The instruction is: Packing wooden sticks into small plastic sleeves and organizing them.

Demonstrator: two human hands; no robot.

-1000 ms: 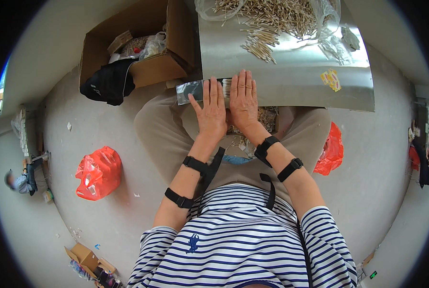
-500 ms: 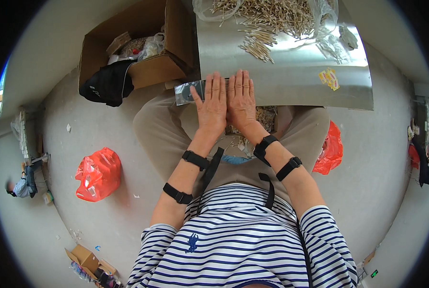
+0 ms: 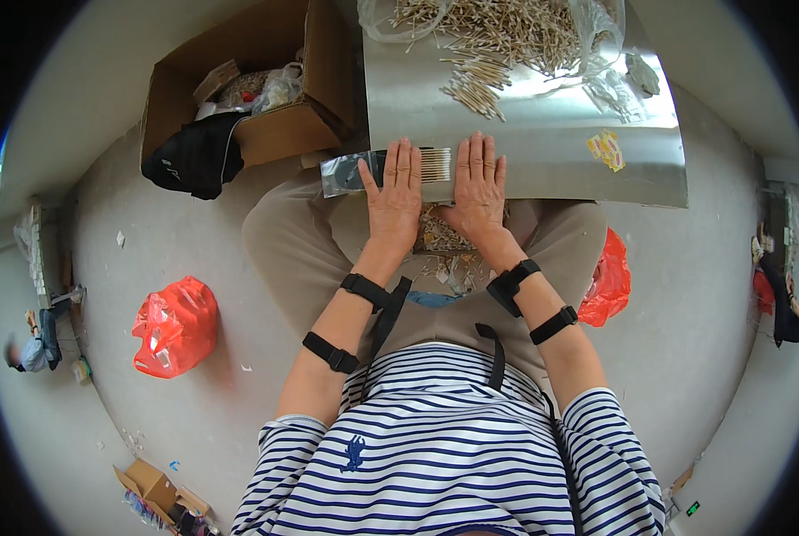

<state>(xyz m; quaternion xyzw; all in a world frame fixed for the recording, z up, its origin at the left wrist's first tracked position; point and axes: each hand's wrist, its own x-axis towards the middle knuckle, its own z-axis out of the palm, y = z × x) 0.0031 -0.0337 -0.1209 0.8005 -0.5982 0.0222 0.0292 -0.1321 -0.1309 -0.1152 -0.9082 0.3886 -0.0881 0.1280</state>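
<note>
My left hand (image 3: 394, 192) lies flat, fingers stretched out, across a clear plastic packet with a black panel (image 3: 338, 175). From under its fingers a neat row of cotton swabs (image 3: 436, 165) sticks out to the right. Whether the row is inside the plastic, I cannot tell. My right hand (image 3: 481, 189) rests flat on the metal sheet (image 3: 542, 165), just past the row's right end, holding nothing. Farther off on the sheet is a large heap of loose cotton swabs (image 3: 515, 36), with a smaller bunch (image 3: 475, 87) at its near side.
Yellow printed slips (image 3: 606, 150) and crumpled clear plastic (image 3: 615, 94) lie on the sheet's right. At far left stands an open cardboard box (image 3: 279, 147) with a black cloth (image 3: 194, 156) over its edge. Red plastic bags (image 3: 178, 326) sit on the floor either side; swab scraps (image 3: 444, 234) lie between my legs.
My right hand has slid right, away from my left, uncovering the row of swabs between them. My left hand stays nearly in place on the packet.
</note>
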